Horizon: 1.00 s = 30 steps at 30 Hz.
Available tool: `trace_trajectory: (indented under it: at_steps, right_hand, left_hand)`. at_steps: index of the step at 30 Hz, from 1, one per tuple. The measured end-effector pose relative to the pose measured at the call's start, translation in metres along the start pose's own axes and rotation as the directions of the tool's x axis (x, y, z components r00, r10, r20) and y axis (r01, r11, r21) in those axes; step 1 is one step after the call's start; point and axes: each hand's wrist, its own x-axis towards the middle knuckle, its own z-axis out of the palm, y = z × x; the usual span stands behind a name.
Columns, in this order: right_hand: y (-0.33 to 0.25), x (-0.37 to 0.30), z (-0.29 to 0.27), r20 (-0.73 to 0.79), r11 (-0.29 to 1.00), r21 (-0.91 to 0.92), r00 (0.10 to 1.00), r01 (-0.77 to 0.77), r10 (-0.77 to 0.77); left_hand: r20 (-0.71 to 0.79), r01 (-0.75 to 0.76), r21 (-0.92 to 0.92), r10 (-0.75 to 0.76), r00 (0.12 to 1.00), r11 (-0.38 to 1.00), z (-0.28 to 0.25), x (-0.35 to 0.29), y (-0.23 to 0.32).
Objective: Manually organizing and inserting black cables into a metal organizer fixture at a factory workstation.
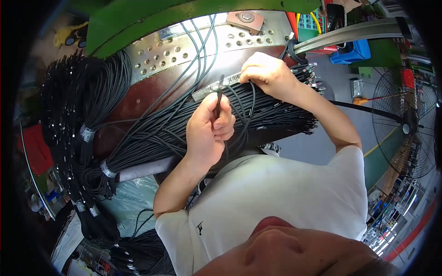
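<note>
My left hand [209, 129] is closed around a black cable [219, 102] just below its end. The cable end points up, with a small dark connector [221, 79] at the tip. My right hand [271, 76] is pinched at the far end of a slotted metal strip [202, 93], and a black cable [253, 94] runs down from its fingertips. What lies between those fingertips is mostly hidden. Beneath both hands a thick bundle of black cables [165, 131] stretches across the work surface, with small connectors at its right end.
Coiled cable bundles [110, 78] hang at the left, tied with clear wrap [108, 169]. A perforated metal plate [172, 53] lies beyond my hands, under a green machine frame [184, 16]. A caged fan [406, 129] stands at the right, near a blue stool [351, 53].
</note>
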Motion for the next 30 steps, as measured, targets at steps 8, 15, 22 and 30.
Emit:
trace_trajectory:
  at_steps: [8, 15, 22, 30]
  right_hand:
    - [-0.01, 0.004, -0.013, 0.037, 0.992, -0.11, 0.998, 0.055, -0.051]
    - [-0.015, -0.009, -0.029, -0.114, 0.957, -0.285, 0.99, 0.049, -0.085]
    - [-0.001, -0.022, -0.008, -0.079, 0.952, 0.062, 0.949, -0.3, 0.304]
    - [0.005, -0.018, -0.004, -0.094, 0.975, 0.008, 0.97, -0.222, 0.222]
  left_hand:
    - [-0.028, 0.093, 0.049, -0.092, 0.995, 0.994, 0.004, 0.0, 0.005]
    - [0.114, 0.159, 0.687, -0.322, 0.94, 0.709, 0.026, -0.013, 0.023]
    - [0.168, -0.161, 0.959, -0.008, 0.986, 0.231, 0.023, -0.017, 0.04]
    - [0.113, -0.173, 0.882, 0.16, 0.981, 0.438, -0.014, 0.0, 0.066]
